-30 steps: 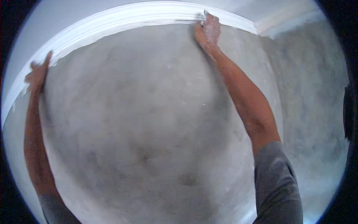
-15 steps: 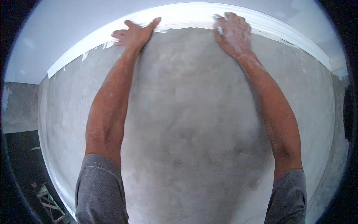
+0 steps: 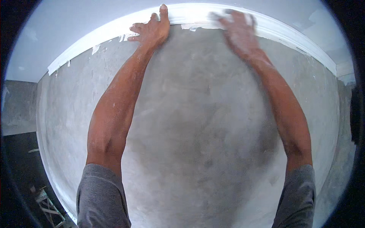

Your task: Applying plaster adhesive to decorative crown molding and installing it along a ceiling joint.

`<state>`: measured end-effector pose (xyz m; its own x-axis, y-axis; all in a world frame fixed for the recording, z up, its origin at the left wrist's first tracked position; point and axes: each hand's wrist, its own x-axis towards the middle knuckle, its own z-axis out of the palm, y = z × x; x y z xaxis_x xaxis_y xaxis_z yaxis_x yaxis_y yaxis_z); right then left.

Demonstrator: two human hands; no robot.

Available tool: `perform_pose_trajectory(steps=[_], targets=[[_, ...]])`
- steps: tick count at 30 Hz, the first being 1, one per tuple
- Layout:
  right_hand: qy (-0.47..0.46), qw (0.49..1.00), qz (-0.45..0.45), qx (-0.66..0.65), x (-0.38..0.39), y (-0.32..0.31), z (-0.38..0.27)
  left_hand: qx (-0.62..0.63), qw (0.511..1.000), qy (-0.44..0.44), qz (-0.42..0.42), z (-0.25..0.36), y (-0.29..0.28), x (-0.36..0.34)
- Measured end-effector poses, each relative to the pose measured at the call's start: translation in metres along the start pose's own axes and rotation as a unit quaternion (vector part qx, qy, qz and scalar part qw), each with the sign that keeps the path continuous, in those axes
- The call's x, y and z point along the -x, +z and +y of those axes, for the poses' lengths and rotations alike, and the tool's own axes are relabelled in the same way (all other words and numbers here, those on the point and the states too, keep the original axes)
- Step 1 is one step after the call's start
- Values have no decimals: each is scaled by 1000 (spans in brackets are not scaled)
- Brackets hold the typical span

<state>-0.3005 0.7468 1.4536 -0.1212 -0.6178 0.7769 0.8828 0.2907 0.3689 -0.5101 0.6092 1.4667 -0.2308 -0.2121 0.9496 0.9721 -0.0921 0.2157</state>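
Observation:
A long white crown moulding [image 3: 194, 14] runs along the top of a grey plastered wall [image 3: 190, 114], where it meets the ceiling. My left hand [image 3: 152, 30] lies against the moulding's lower part with its fingers spread; it is open and holds nothing. To its right, my right hand [image 3: 241, 34] is at the moulding too, dusted with white paste. Motion blurs its fingers, but they show apart, and nothing is seen in them. Whether they touch the moulding I cannot tell. Ragged white filler [image 3: 194, 27] shows along the lower edge between the hands.
Above the moulding is a pale ceiling [image 3: 83, 26]. More white smears [image 3: 96, 49] mark the wall at the left. A dark opening with a metal frame, perhaps a ladder or scaffold [image 3: 49, 209], is at the lower left. A side wall [image 3: 342, 114] stands at the right.
My left hand has slid right along the moulding, its index finger now pointing up. My right hand has shifted slightly and is blurred. The view has moved a little.

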Motion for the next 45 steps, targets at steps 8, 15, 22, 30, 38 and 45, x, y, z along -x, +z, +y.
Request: perform_pose_trajectory(steps=[8, 15, 22, 30, 38, 45], targets=[[-134, 982, -103, 80, -46, -2, -77, -61, 997, 25, 50, -15, 13, 4], [-170, 975, -137, 31, -53, -7, -63, -87, 990, 43, 103, -29, 21, 5], [-205, 965, -134, 97, -37, -18, -34, -67, 994, 3, 87, -10, 12, 14], [-222, 963, -53, 143, -7, 3, 27, -144, 983, 7, 110, -31, 25, -4], [-172, 961, -105, 188, 36, -13, 123, -142, 986, 3, 86, -21, 27, -4], [-157, 919, -187, 310, 87, -33, 228, -158, 983, -5, 94, -23, 31, -13]])
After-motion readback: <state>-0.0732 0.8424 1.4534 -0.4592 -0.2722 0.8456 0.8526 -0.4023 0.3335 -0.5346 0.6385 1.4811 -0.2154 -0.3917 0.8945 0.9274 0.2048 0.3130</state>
